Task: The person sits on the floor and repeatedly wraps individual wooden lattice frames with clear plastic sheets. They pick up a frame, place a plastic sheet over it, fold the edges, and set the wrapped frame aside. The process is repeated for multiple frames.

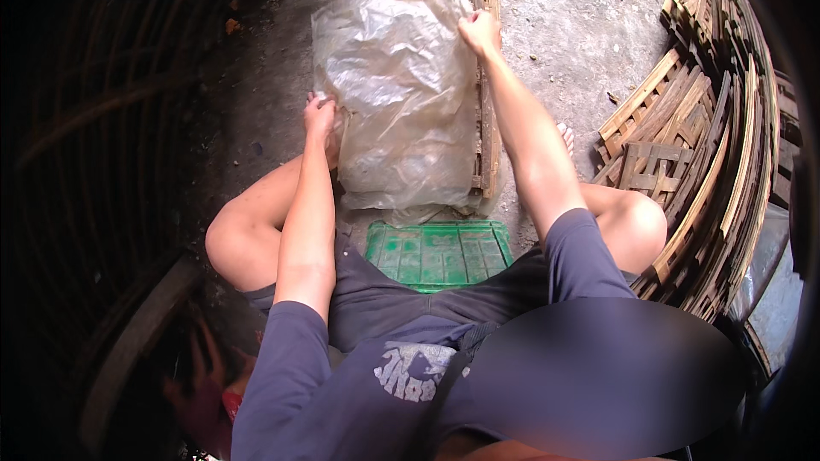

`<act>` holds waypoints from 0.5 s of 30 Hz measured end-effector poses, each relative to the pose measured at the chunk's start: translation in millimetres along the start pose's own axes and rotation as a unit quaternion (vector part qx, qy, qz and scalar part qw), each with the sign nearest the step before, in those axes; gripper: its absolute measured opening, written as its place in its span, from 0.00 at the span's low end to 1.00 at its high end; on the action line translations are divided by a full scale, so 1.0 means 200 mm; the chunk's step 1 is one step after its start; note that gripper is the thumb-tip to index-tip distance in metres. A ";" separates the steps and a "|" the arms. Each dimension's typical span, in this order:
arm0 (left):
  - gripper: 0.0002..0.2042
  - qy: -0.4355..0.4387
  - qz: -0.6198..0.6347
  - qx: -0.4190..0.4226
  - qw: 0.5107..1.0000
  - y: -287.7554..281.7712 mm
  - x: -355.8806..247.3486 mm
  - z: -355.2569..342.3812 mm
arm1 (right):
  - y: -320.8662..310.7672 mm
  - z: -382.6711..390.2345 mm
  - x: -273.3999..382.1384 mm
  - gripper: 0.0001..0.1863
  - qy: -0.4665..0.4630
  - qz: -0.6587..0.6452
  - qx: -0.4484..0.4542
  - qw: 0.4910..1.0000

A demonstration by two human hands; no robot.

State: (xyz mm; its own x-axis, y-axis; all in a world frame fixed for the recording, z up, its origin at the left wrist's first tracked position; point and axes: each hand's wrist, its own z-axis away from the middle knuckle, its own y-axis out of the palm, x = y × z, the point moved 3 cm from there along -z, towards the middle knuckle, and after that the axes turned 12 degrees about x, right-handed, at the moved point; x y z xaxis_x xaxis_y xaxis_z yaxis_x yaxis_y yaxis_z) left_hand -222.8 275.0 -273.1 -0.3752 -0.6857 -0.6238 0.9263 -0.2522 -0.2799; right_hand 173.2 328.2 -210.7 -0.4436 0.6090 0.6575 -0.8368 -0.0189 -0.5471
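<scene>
At the far left, a curved rim (pixel 135 354) is seen in shadow. Next, the left hand (pixel 320 113) is placed at the near-middle of the left edge of a crumpled clear plastic sheet (pixel 397 94); its thumb and curled fingers appear to be closed on that edge. The left forearm is carried almost straight forward, inside the bent left knee.

The sheet is spread over a slatted wooden frame (pixel 489 132), whose slats are left uncovered along the right side. Below it, between the legs, a green plastic crate (pixel 437 256) is seen.

Farther right, the right hand (pixel 480 32) is closed in a fist on the sheet's upper right edge, above the slats. The right arm is stretched farther forward than the left and angled inward.

The step in hand is judged to be the straightening of the sheet over the frame; an even pull on both edges seems to be called for next, with the thin film kept from tearing. At the right, slatted wooden panels (pixel 722 171) are stacked.
</scene>
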 end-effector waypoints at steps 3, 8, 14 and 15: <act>0.19 0.082 -0.168 -0.078 0.979 -0.02 0.12 -0.06 | -0.07 -0.10 0.11 0.14 -0.048 0.031 -0.047 0.997; 0.17 0.129 -0.372 -0.109 0.913 0.13 -0.02 0.07 | -0.11 -0.12 0.02 0.27 -0.050 0.116 -0.127 0.984; 0.13 0.067 -0.141 0.005 0.988 0.18 0.05 0.09 | 0.08 0.23 -0.44 0.24 -0.012 0.072 -0.067 0.995; 0.13 0.078 -0.115 0.013 0.990 0.19 0.08 0.08 | 0.10 0.27 -0.52 0.23 -0.001 0.042 -0.079 0.996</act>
State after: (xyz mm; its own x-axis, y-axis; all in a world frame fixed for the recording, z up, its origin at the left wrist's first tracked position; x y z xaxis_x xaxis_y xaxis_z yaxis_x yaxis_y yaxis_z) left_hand -192.6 243.5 -282.0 -0.5761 -0.4948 -0.6506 0.8150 -0.4085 -0.4110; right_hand 184.2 222.3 -262.1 -0.5105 0.6092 0.6068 -0.7361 0.0551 -0.6746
